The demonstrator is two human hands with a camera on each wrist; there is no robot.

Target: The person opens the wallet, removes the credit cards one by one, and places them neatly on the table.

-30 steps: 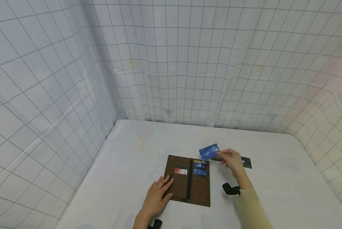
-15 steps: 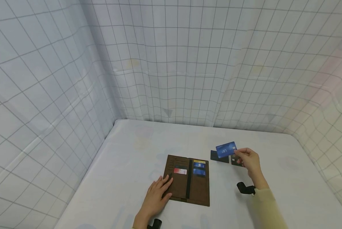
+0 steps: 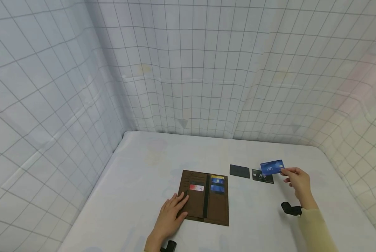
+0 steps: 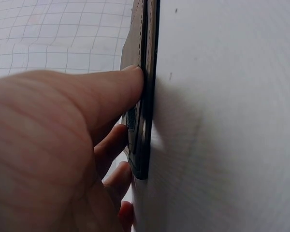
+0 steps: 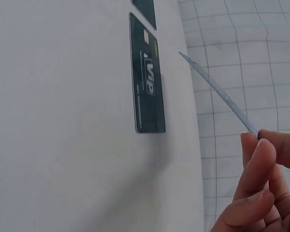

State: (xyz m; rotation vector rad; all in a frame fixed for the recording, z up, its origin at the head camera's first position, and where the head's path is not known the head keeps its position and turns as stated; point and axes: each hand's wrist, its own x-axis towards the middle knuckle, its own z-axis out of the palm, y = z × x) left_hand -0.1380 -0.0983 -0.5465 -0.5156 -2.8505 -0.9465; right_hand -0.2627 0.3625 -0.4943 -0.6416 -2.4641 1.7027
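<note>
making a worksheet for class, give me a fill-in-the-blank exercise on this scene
The right hand pinches a thin rectangular card with white lettering, coloured ____.
The open brown rectangular wallet touched by the left hand has a middle strip coloured ____.
The black rectangular card with a chip bears the large word ____.
In the head view, a plain black rectangular card lies between that card and the brown ____.

Missing words: blue, black, VIP, wallet.
</note>
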